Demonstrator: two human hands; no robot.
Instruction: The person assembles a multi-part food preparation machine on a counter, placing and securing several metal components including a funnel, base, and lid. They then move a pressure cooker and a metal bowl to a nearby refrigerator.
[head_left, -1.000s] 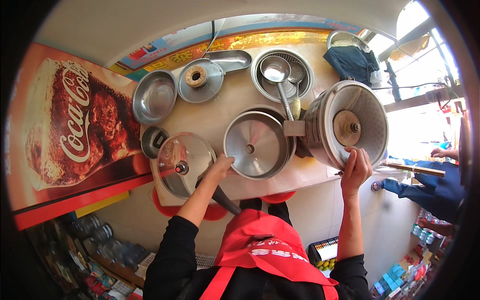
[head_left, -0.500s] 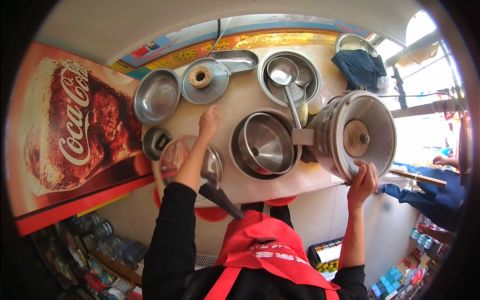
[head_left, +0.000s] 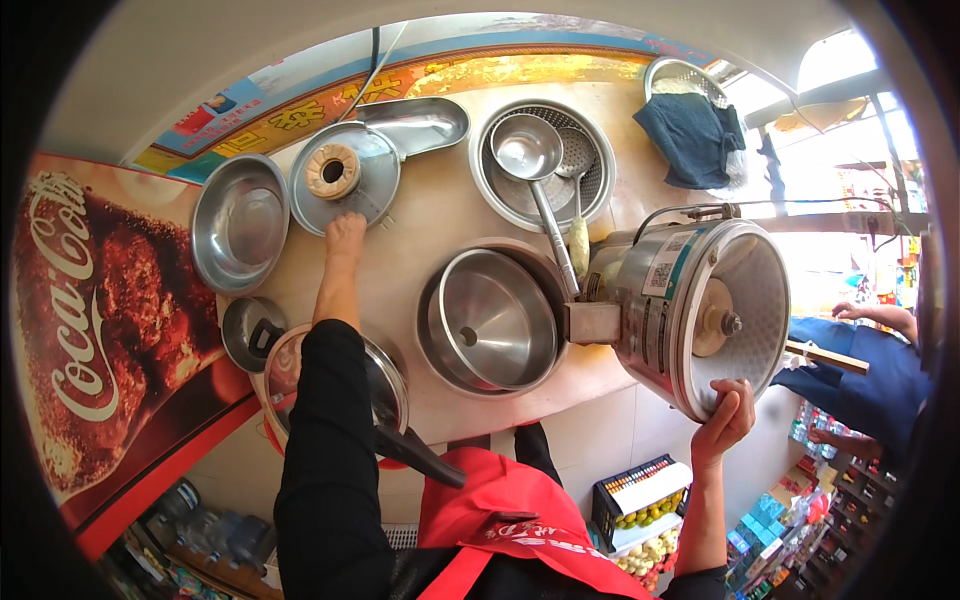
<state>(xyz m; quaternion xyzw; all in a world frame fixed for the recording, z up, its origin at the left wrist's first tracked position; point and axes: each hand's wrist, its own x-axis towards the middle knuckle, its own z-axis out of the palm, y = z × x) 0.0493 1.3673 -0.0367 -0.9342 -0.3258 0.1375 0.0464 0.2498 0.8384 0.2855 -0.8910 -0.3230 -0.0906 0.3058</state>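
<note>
My left hand (head_left: 345, 238) reaches forward to the near rim of a round metal lid (head_left: 372, 178), its fingers curled at that edge. A tan wrapped ring with a dark hole (head_left: 332, 172) stands in the middle of the lid. My right hand (head_left: 724, 425) grips the lower rim of a tilted steel drum machine (head_left: 655, 345). The drum's open mouth shows perforated walls and a central hub with a bolt (head_left: 730, 322). A metal spout (head_left: 592, 323) on the machine points toward a steel bowl (head_left: 498, 320) with a hole, nested in a larger pot.
Beyond the bowl, a steel basin (head_left: 487, 190) holds a ladle (head_left: 528, 148) and a skimmer (head_left: 575, 150). An oval pan (head_left: 240, 225), a small pot (head_left: 245, 335) and a glass-lidded pan (head_left: 390, 385) stand at left. A dark cloth (head_left: 690, 140) lies far right. Another person's hand (head_left: 860, 312) shows at right.
My left hand has moved forward to the lid's rim, from short of it. My right hand stays on the drum's rim. The whole view has shifted.
</note>
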